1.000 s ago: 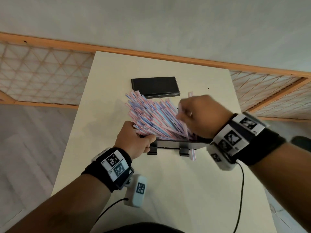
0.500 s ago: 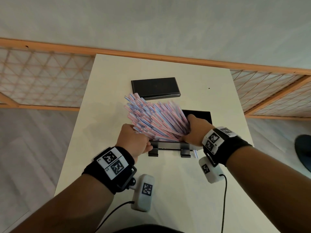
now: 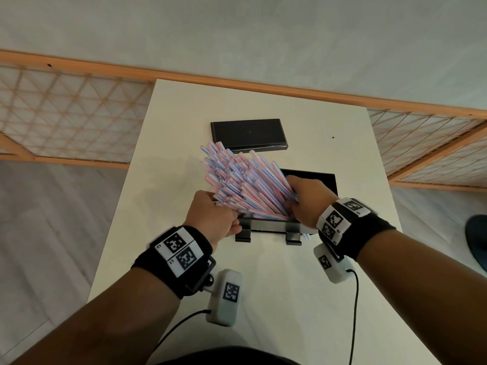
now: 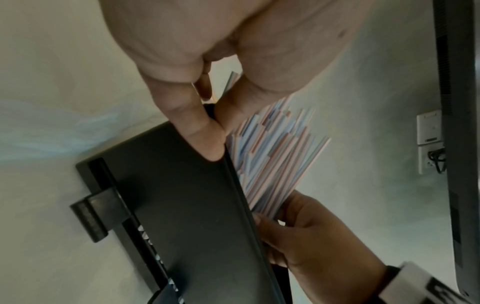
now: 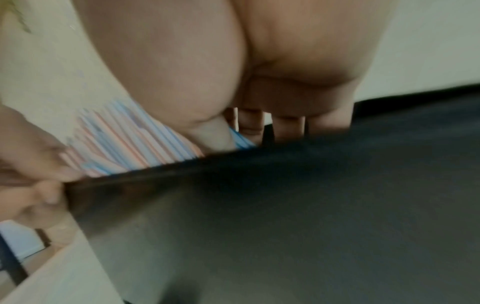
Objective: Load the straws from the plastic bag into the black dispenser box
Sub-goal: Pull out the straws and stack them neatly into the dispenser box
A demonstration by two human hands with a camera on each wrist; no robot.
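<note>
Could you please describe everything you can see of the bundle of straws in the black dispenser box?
The straws are thin and white with pink and blue stripes, apparently paper. They form a dense, uneven bundle, its lower ends inside the black dispenser box and its upper ends fanning up and left beyond the rim. The right hand presses them from the right; the left hand holds the box's left end, touching them.

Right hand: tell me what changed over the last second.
The right hand came down from above the straws and now grips their right end inside the dispenser box. The left hand stayed at the box's left end; the flat black lid stayed put.
</note>
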